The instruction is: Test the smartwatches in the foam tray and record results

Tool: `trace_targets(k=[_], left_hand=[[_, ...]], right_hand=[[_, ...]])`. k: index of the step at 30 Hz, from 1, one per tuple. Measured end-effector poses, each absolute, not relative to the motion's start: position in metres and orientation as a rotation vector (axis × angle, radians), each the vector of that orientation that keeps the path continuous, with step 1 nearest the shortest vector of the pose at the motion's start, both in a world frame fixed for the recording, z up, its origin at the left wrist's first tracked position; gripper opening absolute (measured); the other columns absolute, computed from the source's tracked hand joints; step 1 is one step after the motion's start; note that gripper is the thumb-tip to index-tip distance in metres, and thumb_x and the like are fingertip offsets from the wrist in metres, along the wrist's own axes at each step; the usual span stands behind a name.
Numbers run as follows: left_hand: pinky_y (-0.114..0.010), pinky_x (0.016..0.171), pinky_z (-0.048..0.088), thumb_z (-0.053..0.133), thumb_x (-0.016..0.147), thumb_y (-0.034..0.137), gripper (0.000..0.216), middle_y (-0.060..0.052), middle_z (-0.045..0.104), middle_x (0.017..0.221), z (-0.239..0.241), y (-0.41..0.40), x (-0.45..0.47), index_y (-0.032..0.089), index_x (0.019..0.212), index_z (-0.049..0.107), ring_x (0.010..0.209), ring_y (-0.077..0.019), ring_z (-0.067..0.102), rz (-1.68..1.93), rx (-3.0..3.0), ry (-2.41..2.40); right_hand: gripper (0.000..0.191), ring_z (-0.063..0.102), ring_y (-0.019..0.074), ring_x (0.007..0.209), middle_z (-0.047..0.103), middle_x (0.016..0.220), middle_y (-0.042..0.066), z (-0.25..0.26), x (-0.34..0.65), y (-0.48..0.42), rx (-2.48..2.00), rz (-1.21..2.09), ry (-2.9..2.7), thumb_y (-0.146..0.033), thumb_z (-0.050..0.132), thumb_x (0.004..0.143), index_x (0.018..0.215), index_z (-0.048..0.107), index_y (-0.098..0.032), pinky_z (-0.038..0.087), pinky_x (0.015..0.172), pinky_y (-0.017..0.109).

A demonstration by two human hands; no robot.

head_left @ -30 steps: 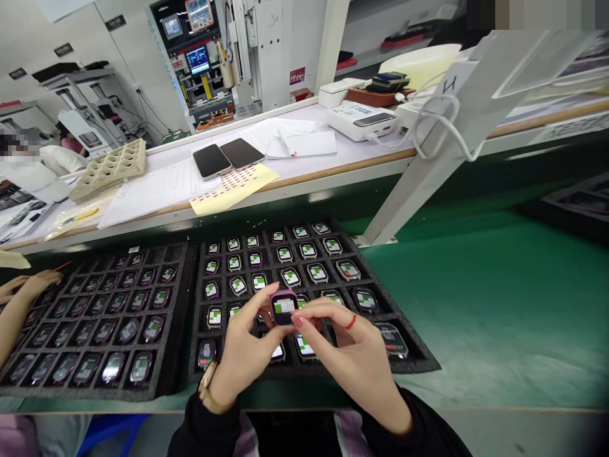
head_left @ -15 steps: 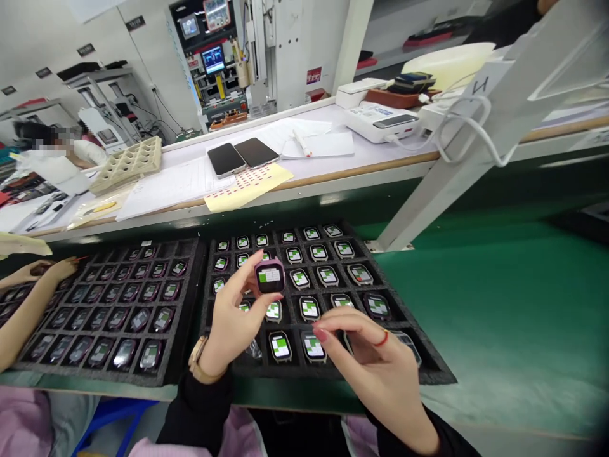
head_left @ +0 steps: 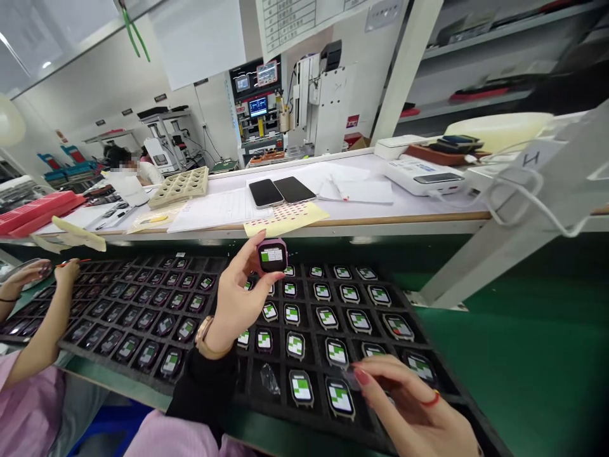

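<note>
My left hand (head_left: 238, 298) is raised above the tray, its fingers closed on a purple smartwatch body (head_left: 272, 256) whose lit screen shows green and white blocks. My right hand (head_left: 413, 416) hovers low over the near right corner of the black foam tray (head_left: 259, 412). Its thumb and forefinger pinch a small clear film (head_left: 351, 376). Several watches with lit screens (head_left: 336, 350) sit in the tray's cells. One near cell holds only a scrap of clear plastic (head_left: 269, 379).
A second foam tray of watches (head_left: 143, 311) lies to the left, where another person's hands (head_left: 45, 273) rest on its far end. Two phones (head_left: 278, 190), papers and a yellow sticker sheet (head_left: 285, 219) lie on the shelf behind. A slanted white post (head_left: 495, 251) crosses the green belt (head_left: 533, 368) at right.
Both hands held the watch a second ago. My right hand let go and dropped to the tray's near corner, while my left hand lifted the watch up and away. The view tilted upward.
</note>
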State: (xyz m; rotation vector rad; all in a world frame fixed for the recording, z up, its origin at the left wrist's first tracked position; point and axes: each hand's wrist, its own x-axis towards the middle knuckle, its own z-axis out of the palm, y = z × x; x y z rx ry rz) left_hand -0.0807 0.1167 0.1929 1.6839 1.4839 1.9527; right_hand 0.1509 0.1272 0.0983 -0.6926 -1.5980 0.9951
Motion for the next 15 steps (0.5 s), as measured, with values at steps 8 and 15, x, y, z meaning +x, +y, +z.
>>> trace_targets(k=[8, 15], left_hand=[[-0.033, 0.091, 0.06, 0.075, 0.084, 0.027, 0.057, -0.006, 0.07, 0.12, 0.1934, 0.1119, -0.0787, 0.029, 0.138, 0.056, 0.112, -0.0224, 0.067, 1.933, 1.687, 1.516], [-0.034, 0.091, 0.06, 0.074, 0.085, 0.027, 0.057, -0.005, 0.07, 0.121, 0.1929, 0.1095, -0.0781, 0.03, 0.139, 0.056, 0.111, -0.0226, 0.066, 1.889, 1.669, 1.544]], right_hand=[[0.011, 0.067, 0.018, 0.073, 0.068, 0.083, 0.006, 0.0966, 0.1508, 0.1277, -0.707, 1.018, -1.584, -0.03, 0.072, 0.089, 0.081, 0.069, -0.022, 0.057, 0.06, 0.02], [0.011, 0.067, 0.0194, 0.071, 0.069, 0.083, 0.007, 0.0964, 0.1515, 0.1275, -0.714, 1.019, -1.587, -0.03, 0.073, 0.088, 0.081, 0.07, -0.022, 0.057, 0.056, 0.021]])
